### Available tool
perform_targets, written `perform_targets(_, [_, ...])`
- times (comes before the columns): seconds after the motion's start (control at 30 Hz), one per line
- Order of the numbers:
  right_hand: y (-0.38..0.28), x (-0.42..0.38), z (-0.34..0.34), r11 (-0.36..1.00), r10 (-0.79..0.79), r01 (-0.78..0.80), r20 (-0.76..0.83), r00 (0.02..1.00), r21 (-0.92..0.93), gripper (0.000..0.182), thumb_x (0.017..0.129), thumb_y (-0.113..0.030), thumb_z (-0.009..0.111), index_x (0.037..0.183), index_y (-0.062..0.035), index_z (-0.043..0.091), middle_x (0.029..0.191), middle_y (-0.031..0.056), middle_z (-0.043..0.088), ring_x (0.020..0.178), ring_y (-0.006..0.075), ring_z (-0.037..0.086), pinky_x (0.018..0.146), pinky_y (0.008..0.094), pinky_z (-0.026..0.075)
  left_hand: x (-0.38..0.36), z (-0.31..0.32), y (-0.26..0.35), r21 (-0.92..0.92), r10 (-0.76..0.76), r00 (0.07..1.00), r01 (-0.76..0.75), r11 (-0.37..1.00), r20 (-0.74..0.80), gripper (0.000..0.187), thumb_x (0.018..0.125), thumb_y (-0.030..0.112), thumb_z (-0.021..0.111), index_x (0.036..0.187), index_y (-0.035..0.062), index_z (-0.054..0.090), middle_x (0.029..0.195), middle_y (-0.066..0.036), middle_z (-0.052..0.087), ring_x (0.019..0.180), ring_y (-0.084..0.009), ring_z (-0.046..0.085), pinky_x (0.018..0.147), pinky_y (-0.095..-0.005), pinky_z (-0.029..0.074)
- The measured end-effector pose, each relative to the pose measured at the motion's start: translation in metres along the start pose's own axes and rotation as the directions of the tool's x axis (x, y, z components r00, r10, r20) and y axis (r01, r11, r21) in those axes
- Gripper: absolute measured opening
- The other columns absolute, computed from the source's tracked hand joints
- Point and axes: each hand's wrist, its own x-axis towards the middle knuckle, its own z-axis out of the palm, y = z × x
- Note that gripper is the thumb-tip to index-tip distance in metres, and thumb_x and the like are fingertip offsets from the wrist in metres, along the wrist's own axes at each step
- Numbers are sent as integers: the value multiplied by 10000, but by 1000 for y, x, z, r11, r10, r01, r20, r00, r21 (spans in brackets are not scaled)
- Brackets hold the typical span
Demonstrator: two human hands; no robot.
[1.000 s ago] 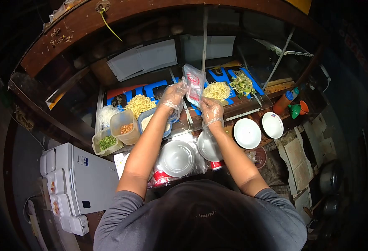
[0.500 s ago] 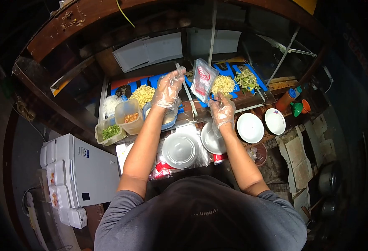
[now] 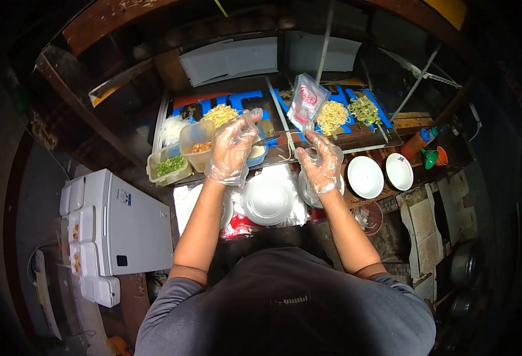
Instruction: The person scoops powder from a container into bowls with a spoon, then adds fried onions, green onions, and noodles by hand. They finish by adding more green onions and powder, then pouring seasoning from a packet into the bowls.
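My left hand (image 3: 233, 148), in a clear plastic glove, is raised beside the tub of orange-brown pieces (image 3: 199, 146). Its fingers are loosely bent, and nothing shows in them. My right hand (image 3: 321, 161), gloved too, has its thumb apart from its bent fingers, with no held object visible. Just beyond its fingertips is a clear packet with a red logo (image 3: 307, 102); whether they touch is unclear. Below and between my hands sits a stack of clear lids or plates (image 3: 267, 199). A blue container (image 3: 257, 155) with a utensil is right of my left hand.
Noodles (image 3: 220, 115), more noodles (image 3: 333, 117) and leafy greens (image 3: 364, 111) lie along the back. Chopped green pieces (image 3: 171, 165) fill a tub at left. Two white bowls (image 3: 365, 177) (image 3: 399, 172) and an orange bottle (image 3: 415, 144) stand right. A white freezer (image 3: 137, 222) is at left.
The view has shifted. My left hand has come down and nearer to me, and the glove film stretched above its fingertips is gone. My right hand's thumb and fingers stand further apart.
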Motion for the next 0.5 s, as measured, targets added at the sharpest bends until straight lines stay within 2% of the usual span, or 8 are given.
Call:
perform_targets(0.1, [-6,-7,12,997,13,-16,42,999,79,405,775,-163,745,1160,-74,654,1151,138,648,1082,311,605,947,389,464,-22,-13,1,-72,11,999,-13,997,-32,262,906,95,613,1117,-57,645,1126,-185,672,1034,-259,640,908,-350,481])
perform_targets(0.17, [-16,-8,13,997,23,-29,80,996,74,399,783,-153,739,1164,-72,653,1146,140,649,1095,308,598,958,386,457,-33,-25,11,66,-37,999,35,997,31,253,909,99,612,1106,-55,648,1127,-185,673,1043,-260,640,907,-352,480])
perform_targets(0.2, [-18,-9,15,994,35,-44,98,995,95,398,786,-153,739,1165,-71,652,1148,138,649,1098,304,598,962,385,454,-38,-27,9,58,82,997,-81,995,-4,250,911,107,616,1107,-43,653,1118,-176,678,1042,-252,639,916,-348,475])
perform_targets(0.23, [-20,-9,17,992,45,-59,117,992,116,396,788,-153,739,1166,-71,652,1150,136,649,1101,300,598,966,384,452,-44,-31,10,62,79,997,-78,995,-9,250,911,107,616,1107,-43,653,1118,-176,678,1042,-252,639,916,-348,475])
perform_targets(0.3, [-22,-12,19,991,53,-71,151,987,115,395,790,-147,740,1168,-73,652,1158,131,649,1110,293,595,972,378,449,-58,-40,13,133,-85,996,86,987,-18,254,905,109,622,1113,-33,655,1118,-168,681,1044,-249,640,929,-349,469])
perform_targets(0.37, [-21,-17,24,993,34,-52,178,984,103,383,787,-140,742,1155,-76,658,1157,134,648,1102,294,600,963,377,452,-70,-47,12,95,-101,994,104,990,-36,262,899,110,629,1119,-30,654,1120,-163,682,1050,-251,639,941,-350,462])
perform_targets(0.5, [-28,-28,28,989,58,-82,187,981,124,364,784,-137,744,1134,-76,667,1144,134,652,1078,299,614,947,378,461,-88,-59,13,141,-128,990,135,981,-61,247,901,101,619,1100,-39,656,1102,-164,684,1021,-249,644,922,-338,472])
